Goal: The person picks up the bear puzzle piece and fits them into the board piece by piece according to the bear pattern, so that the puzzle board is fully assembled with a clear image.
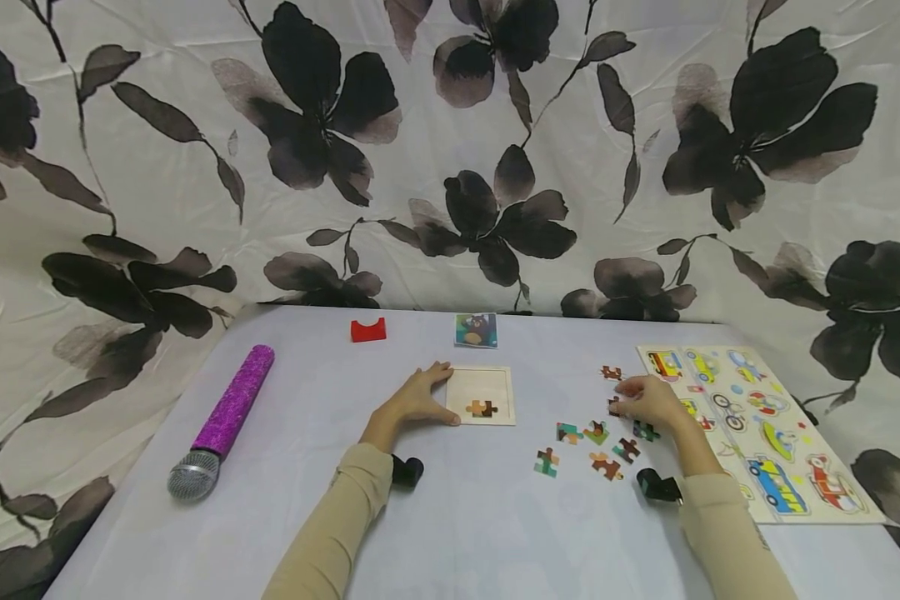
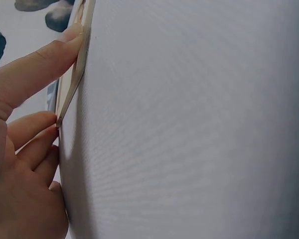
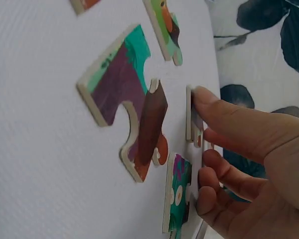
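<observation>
1. We see the left hand [image 1: 412, 398] holding the left side of the wooden tray [image 1: 480, 385], thumb at its near-left corner, fingers by its far-left corner, set wide apart.
2. That tray lies toward the far edge of the table [image 1: 450, 533], about midway along; two pieces [image 1: 477, 408] lie in it, close to its near edge.
3. Our right hand [image 1: 654, 402] pinches a puzzle piece [image 3: 195, 119] narrowly between thumb and finger, just beside the left edge of the printed board [image 1: 795, 417]. We cannot tell whether the piece is off the table.
4. More loose pieces [image 1: 606, 466] lie flat between tray and board.
5. We judge the pieces light and stiff, with knobs as their weak spots, so we would take opposite straight sides.
6. We expect the light tray to slide easily; its rim near a corner offers the best hold.
</observation>
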`<state>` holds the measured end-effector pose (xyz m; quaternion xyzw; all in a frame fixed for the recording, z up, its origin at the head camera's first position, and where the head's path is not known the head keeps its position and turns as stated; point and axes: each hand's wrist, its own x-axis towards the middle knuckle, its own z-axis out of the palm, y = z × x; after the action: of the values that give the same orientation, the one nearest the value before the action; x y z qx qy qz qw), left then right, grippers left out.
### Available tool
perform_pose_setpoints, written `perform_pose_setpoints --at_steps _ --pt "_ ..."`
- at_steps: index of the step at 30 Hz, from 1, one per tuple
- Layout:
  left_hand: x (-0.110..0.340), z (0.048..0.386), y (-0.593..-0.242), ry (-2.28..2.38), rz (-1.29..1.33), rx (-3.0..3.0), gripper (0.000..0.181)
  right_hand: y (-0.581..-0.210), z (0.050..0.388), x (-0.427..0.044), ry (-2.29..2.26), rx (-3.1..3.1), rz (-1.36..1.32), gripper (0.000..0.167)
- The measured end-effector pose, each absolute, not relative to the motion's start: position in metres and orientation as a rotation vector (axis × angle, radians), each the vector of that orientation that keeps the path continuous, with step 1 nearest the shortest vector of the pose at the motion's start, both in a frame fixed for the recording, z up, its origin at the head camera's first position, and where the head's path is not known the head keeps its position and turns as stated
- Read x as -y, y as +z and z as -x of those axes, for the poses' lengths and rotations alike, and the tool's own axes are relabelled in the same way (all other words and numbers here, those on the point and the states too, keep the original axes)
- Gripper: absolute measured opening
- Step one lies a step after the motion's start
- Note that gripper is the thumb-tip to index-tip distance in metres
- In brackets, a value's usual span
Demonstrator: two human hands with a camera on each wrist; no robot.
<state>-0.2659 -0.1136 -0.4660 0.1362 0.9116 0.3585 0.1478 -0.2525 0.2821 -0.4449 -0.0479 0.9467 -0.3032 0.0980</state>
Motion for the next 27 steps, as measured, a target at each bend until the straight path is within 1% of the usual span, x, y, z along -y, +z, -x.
perform_pose_setpoints --at_steps 4,6,12,14,20,27 --pt "0.112 0.266 -0.466 1.046 -0.402 -2.622 0.091 -0.443 0.25 -0.283 -0.875 -2.775 0.176 0.044" --pt "0.112 0.266 -0.466 1.047 -0.4 -2.624 0.091 -0.443 0.249 -0.283 -0.895 -2.773 0.18 0.042" --pt "0.112 0.265 -0.466 1.049 -0.387 -2.621 0.092 -0.448 0.25 -0.282 -1.07 -2.795 0.195 0.024" --pt "0.112 0.265 -0.467 1.055 -0.386 -2.62 0.092 -0.451 0.253 -0.279 -1.186 -2.781 0.186 0.021" --pt "0.114 0.267 -0.468 1.057 -0.402 -2.628 0.093 -0.457 0.262 -0.251 -1.646 -2.569 0.217 0.032" --pt "0.114 0.267 -0.468 1.043 -0.43 -2.638 0.092 -0.454 0.273 -0.2 -1.74 -2.527 0.409 0.044"
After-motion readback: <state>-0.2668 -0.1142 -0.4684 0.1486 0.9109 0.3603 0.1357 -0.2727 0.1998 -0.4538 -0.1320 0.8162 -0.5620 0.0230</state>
